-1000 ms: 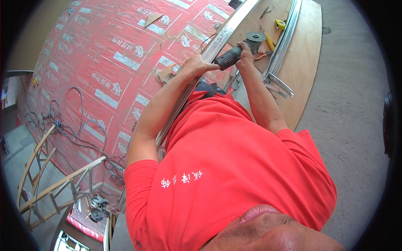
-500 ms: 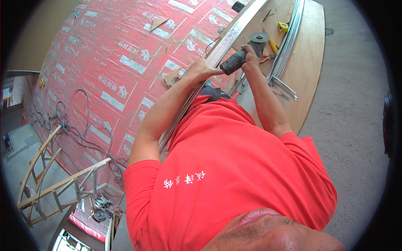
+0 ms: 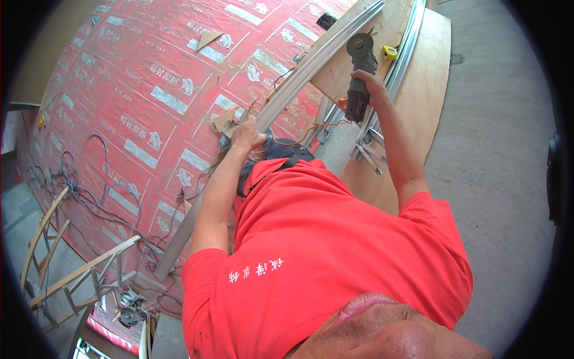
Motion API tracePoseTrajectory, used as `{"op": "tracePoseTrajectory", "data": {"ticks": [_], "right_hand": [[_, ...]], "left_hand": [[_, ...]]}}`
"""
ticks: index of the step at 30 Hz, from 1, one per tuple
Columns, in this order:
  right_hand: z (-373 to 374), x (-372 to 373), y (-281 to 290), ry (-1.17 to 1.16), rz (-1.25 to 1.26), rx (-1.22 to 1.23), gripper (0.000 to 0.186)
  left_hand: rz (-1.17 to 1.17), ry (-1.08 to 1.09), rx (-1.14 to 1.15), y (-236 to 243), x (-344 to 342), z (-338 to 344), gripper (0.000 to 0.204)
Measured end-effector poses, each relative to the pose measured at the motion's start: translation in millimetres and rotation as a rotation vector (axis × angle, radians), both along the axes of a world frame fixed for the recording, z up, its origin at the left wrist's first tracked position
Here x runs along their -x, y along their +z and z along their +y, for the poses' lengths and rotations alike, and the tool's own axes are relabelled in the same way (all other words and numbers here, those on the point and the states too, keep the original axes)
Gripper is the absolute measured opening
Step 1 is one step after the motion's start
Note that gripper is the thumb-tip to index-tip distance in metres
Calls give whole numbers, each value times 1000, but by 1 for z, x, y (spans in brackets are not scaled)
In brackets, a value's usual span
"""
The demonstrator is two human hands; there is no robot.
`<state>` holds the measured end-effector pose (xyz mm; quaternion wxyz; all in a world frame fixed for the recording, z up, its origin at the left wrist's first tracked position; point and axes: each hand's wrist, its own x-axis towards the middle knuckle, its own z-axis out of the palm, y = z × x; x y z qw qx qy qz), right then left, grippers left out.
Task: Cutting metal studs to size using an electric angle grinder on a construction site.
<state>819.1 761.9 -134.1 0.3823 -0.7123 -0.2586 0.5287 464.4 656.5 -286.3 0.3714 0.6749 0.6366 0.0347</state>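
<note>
My right hand (image 3: 374,87) is wrapped round the body of a dark angle grinder (image 3: 357,106). Its round cutting disc (image 3: 360,45) points away from me, over the work surface, apart from the metal. A thin orange-brown cord trails from the tool's near end. Further left, my left hand (image 3: 247,135) closes on a long silver metal profile (image 3: 302,81), which slants from the far edge of the boards down past my left side. My left forearm covers part of that profile.
A bundle of silver profiles (image 3: 399,75) lies on plywood (image 3: 431,66), with a yellow tape measure (image 3: 390,53) alongside. Short metal offcuts (image 3: 368,149) stick out nearer me. Red printed sheeting (image 3: 143,90) covers the left floor, with tangled cables (image 3: 75,179) and a wooden frame (image 3: 89,269).
The grinder has swung upright and nearer the right, its cord now visible. My left hand has left the tool's near end and moved down and left onto the metal profile.
</note>
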Motion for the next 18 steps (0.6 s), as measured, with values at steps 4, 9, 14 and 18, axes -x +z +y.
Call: {"op": "tracePoseTrajectory", "data": {"ticks": [4, 9, 14, 18], "right_hand": [[37, -24, -4, 278, -175, -75, 34], [73, -44, -10, 673, -605, -89, 44], [84, -64, -31, 855, -710, 7, 53], [82, -58, -42, 928, -785, 5, 54]], "left_hand": [[61, 38, 32, -8, 3, -7, 51], [131, 124, 91, -2, 12, -9, 48], [201, 193, 141, -5, 37, -22, 38], [228, 207, 134, -1, 33, -28, 38]]}}
